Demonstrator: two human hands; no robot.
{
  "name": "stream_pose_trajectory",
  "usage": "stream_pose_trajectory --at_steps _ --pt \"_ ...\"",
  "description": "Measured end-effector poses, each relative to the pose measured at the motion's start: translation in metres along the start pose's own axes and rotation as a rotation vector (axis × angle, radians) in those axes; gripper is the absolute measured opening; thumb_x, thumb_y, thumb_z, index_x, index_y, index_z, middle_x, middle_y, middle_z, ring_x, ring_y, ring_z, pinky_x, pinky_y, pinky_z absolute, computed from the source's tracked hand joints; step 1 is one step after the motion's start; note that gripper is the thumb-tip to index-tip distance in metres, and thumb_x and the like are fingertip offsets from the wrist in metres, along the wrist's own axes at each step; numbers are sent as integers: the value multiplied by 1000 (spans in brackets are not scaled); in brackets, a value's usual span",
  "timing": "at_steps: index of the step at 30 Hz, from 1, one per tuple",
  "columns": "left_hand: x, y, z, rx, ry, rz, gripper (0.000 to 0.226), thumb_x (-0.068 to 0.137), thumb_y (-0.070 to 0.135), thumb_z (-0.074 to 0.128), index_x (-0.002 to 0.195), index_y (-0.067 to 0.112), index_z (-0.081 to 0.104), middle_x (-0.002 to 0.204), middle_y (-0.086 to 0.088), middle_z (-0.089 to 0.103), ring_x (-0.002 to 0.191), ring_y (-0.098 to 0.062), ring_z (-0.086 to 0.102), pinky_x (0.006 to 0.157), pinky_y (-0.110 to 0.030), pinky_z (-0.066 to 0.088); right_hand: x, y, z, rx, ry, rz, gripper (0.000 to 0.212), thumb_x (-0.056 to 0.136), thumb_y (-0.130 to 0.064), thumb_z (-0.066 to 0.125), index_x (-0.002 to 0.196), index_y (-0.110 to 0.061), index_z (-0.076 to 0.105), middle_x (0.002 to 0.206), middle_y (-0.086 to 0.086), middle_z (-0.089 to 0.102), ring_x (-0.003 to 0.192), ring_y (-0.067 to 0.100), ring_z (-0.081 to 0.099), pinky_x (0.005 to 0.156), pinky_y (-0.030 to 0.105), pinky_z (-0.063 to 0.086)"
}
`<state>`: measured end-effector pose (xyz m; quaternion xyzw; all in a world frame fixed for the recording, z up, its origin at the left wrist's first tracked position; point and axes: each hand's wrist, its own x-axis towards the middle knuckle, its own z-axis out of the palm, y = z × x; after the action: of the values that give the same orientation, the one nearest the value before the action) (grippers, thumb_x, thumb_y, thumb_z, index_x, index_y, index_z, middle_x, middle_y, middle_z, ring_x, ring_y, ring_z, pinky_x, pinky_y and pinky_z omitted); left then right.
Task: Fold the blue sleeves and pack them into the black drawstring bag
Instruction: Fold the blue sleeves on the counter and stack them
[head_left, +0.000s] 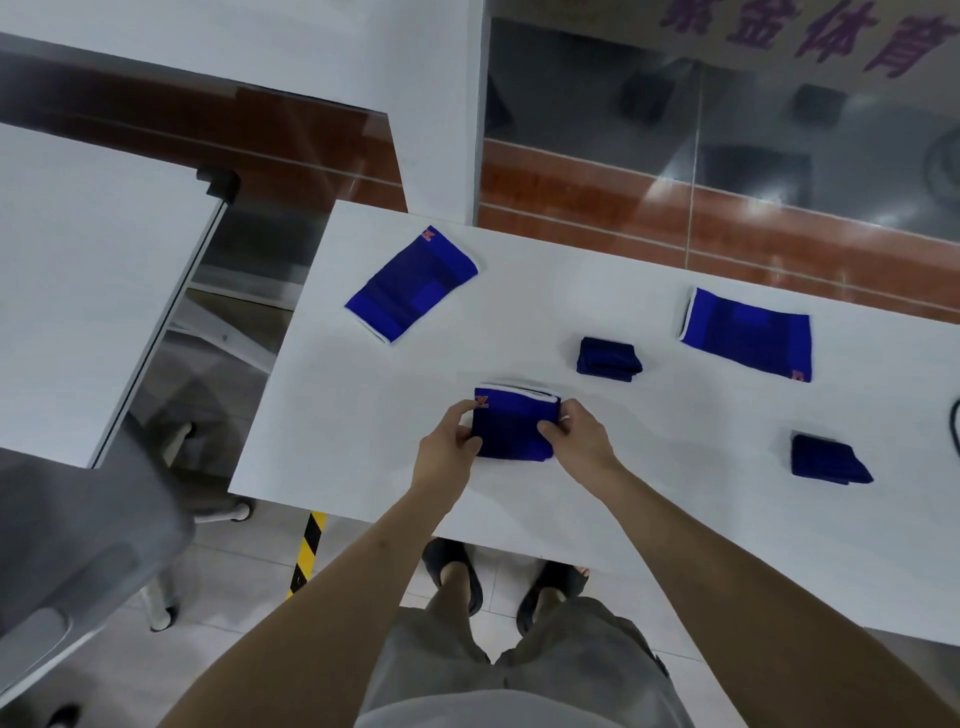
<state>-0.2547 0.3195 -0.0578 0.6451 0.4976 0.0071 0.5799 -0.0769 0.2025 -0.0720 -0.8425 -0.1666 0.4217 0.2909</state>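
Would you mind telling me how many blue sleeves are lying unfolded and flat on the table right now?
2. One flat sleeve lies at the table's far left; the other flat sleeve lies at the far right. Neither hand touches them. More could lie beyond the frame's right edge.

Both arms extended forward; left hand (450, 445) and right hand (581, 435) pinching, fingers curled, thumbs inward

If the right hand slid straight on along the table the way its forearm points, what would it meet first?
The right hand points up-left and already pinches the half-folded sleeve, so it would push into that first. Beyond it, probably bare table, then the flat sleeve.
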Motion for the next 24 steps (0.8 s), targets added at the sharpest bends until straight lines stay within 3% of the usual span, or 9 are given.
stream_pose_trajectory --at_steps 2,5,10,12,15,20,24 --pt "3 2 3 124 4 46 51 99 8 53 138 41 49 106 2 63 94 -15 64 80 -29 57 -1 -1 1 54 67 17 21 94 -29 70 95 -22 50 89 -1 63 77 12 62 58 20 43" --pt "2 0 6 332 40 153 50 99 10 54 143 34 48 117 2 46 103 -13 55 94 -27 52 -9 -1 7 19 174 -71 32 90 -23 75 95 -27 44 93 -5 59 81 13 61 63 17 46" --pt "4 -3 8 921 117 560 59 88 20 70 144 25 51 141 -8 44 124 -29 45 99 -39 46 -22 7 13 -483 396 -485 39 89 -24 76 122 -13 58 123 6 59 109 24 56 91 36 51" --pt "11 0 12 1012 45 579 64 90 24 68 150 22 43 155 -10 32 136 -32 36 108 -43 40 -22 9 15 -602 334 -569 47 93 -25 71 136 -12 57 142 7 55 128 26 52 103 41 48" --pt "22 -6 15 1146 -70 575 61 104 36 43 159 18 23 168 -10 6 148 -34 18 119 -44 26 -19 13 19 -702 199 -578 59 100 -27 63 152 -7 45 162 9 39 150 27 36 115 43 39" --pt "28 -26 10 1321 -91 580 67 105 50 12 159 21 -15 165 -8 -28 151 -42 -18 122 -59 -1 -13 29 23 -903 61 -467 68 108 -45 31 164 -13 10 173 4 -1 159 22 1 128 40 14" --pt "31 -24 11 1321 -122 553 67 104 52 8 157 24 -23 162 -7 -34 150 -41 -25 120 -61 -9 -13 32 25 -964 56 -443 68 108 -45 28 164 -14 4 173 4 -6 159 25 -2 128 43 12"
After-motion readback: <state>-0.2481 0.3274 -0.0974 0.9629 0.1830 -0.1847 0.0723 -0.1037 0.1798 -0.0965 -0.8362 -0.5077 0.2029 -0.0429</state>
